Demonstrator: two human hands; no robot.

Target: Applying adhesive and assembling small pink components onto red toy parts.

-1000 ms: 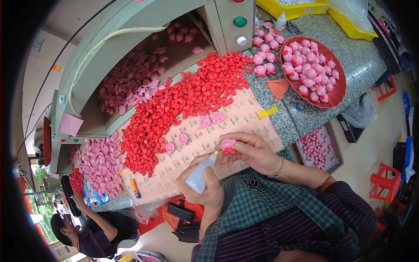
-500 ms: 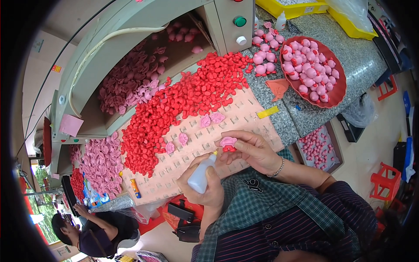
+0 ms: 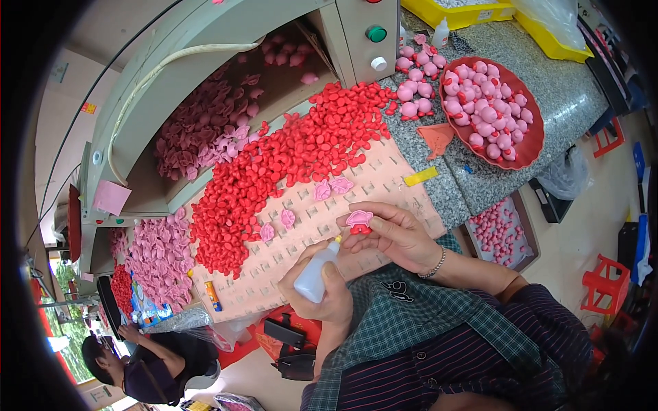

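My left hand (image 3: 319,291) is closed round a translucent squeeze bottle (image 3: 315,275) with a narrow nozzle and yellow tip. The tip points up toward my right hand (image 3: 397,240), which pinches a small pink plastic piece (image 3: 360,218) with a red part (image 3: 360,229) at its lower edge. Nozzle and red part are close together; whether they touch I cannot tell. Several loose pink pieces (image 3: 323,190) lie on the pink slotted board (image 3: 370,181) beyond my hands. A wide heap of red pieces (image 3: 301,147) covers the board's far side.
Behind the board stands a grey machine (image 3: 212,24) with pink parts in its opening. At the right, a red bowl (image 3: 533,147) holds round pink figures. More pink pieces (image 3: 161,257) are heaped at the left, near an orange tube (image 3: 212,296). A co-worker (image 3: 147,366) sits at the lower left.
The pink piece and its red part have shifted very slightly in my right fingers. My left hand and the bottle hold almost the same place.
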